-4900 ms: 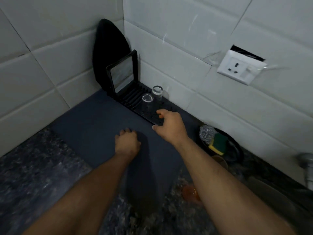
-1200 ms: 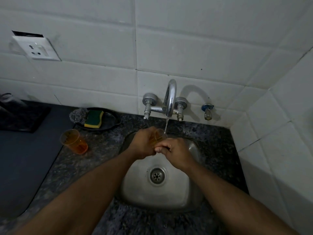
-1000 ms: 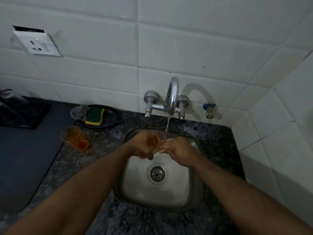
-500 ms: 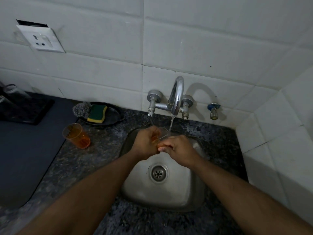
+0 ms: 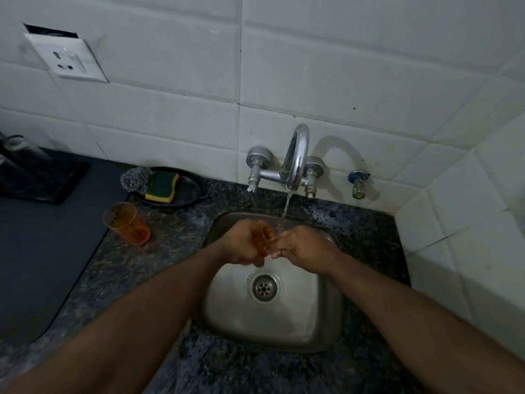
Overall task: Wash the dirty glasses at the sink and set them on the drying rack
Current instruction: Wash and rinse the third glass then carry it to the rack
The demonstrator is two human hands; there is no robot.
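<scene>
My left hand [image 5: 238, 243] grips a small orange glass [image 5: 262, 239] over the steel sink [image 5: 326, 317], tilted with its mouth toward the right. My right hand [image 5: 302, 248] has its fingers at the glass's rim, partly hidden inside it. Water [image 5: 285, 211] runs from the chrome tap [image 5: 295, 157] onto the glass. A second orange glass [image 5: 127, 223] stands upright on the speckled counter, left of the sink. The black drying rack [image 5: 37, 177] shows at the far left edge, with clear glasses barely visible on it.
A black dish [image 5: 187, 191] holding a steel scrubber [image 5: 135, 180] and a green-yellow sponge [image 5: 163, 186] sits against the wall. A dark mat [image 5: 42, 265] covers the counter's left part. A small blue valve [image 5: 358, 182] and a wall socket [image 5: 66, 61] are on the tiles.
My view turned from the drying rack to the sink. Over the last second both hands stayed under the running water, turning the orange glass slightly.
</scene>
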